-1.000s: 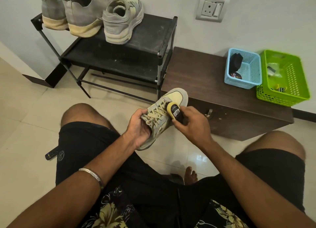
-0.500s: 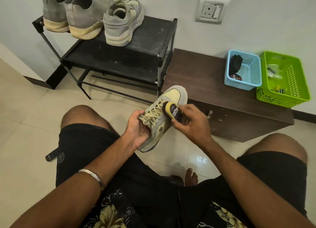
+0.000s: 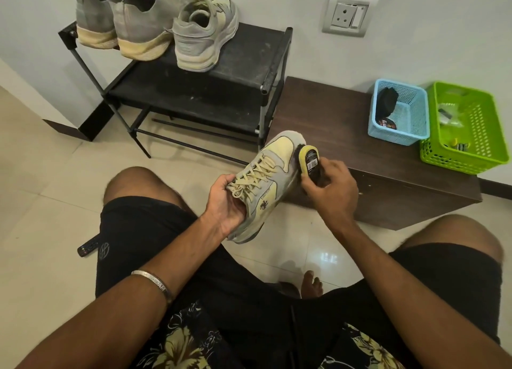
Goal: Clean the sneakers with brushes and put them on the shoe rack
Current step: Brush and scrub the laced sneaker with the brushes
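Observation:
A grey and pale-yellow sneaker (image 3: 273, 172) is held in the air above my knees, toe pointing away and up. My left hand (image 3: 225, 202) grips it at the collar and laces. My right hand (image 3: 331, 188) holds a yellow-backed shoe brush (image 3: 310, 161), its dark bristles pressed against the right side of the toe. On the top shelf of the black shoe rack (image 3: 249, 64) stands the matching sneaker (image 3: 205, 33), heel toward me, next to two grey knit shoes (image 3: 124, 22).
A low dark wooden cabinet (image 3: 327, 113) stands right of the rack. On it sit a blue basket (image 3: 399, 113) with a dark item and a green basket (image 3: 468, 127) with small things. A black remote (image 3: 88, 248) lies on the tiled floor by my left thigh.
The brush has slid from the tongue and lace area to the right side of the toe. My left hand has tilted the sneaker slightly, keeping its grip.

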